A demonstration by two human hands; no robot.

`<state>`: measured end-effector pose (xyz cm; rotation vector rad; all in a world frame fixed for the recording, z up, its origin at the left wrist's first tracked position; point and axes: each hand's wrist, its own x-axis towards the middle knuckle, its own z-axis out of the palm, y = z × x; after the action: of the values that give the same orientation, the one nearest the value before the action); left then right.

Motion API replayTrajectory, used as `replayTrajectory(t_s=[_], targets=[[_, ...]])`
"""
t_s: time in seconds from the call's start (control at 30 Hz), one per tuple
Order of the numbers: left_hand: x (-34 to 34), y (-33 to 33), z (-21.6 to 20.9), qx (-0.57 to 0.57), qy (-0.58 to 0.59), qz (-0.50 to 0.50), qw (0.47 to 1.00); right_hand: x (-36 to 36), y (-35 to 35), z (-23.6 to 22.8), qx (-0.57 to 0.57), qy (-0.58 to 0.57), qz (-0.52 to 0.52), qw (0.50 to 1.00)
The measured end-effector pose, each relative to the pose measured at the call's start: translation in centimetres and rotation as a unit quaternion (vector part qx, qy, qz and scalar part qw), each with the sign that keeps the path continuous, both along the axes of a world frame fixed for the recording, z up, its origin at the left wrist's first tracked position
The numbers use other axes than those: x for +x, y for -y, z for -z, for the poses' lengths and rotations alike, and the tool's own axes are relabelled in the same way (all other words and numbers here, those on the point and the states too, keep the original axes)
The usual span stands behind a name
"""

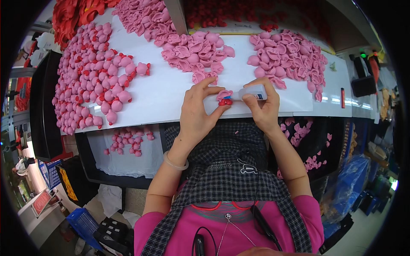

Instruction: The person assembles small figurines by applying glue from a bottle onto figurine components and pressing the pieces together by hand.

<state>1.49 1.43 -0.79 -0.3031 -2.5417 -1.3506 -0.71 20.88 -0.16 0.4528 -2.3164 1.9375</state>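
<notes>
My left hand [195,112] pinches a small pink and red molded piece [225,101] between thumb and fingers, just above the white tabletop. In my right hand [265,110] is a small white squeeze bottle [255,91], lying sideways with its narrow nozzle pointed left at the piece. The nozzle end meets the piece, where a bit of blue shows; whether they touch I cannot tell. Beyond my hands, loose pink molded shells [194,53] form a pile, and a second pile of pink shells [288,55] lies behind my right hand.
Many joined pink and red pieces [92,81] cover the table's left side. Red parts [79,19] are heaped at the far left. A red pen-like stick [342,97] lies at the right. Below the table edge, a lined tray [100,160] holds more pieces.
</notes>
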Motion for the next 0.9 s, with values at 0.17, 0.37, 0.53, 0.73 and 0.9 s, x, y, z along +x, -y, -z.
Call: replayTrajectory(t_s=[0.17,0.37,0.53,0.73,0.9], targets=[[0.0,0.1,-0.1,-0.001,-0.007,-0.001,1.000,0.0,0.1,-0.2,0.019,0.002,-0.011,1.000],[0.0,0.0,0.1,0.006,0.003,-0.001,1.000,0.2,-0.1,0.2,-0.002,0.027,0.003,1.000],[0.1,0.0,0.2,0.011,-0.002,-0.001,1.000,-0.3,0.5,-0.2,0.003,-0.016,0.004,1.000],[0.1,0.0,-0.1,0.008,0.000,-0.002,1.000,-0.1,0.0,0.4,-0.010,0.004,0.055,0.998],[0.1,-0.2,-0.2,-0.007,0.006,-0.007,1.000,0.2,-0.6,0.8,-0.018,-0.003,0.093,0.995]])
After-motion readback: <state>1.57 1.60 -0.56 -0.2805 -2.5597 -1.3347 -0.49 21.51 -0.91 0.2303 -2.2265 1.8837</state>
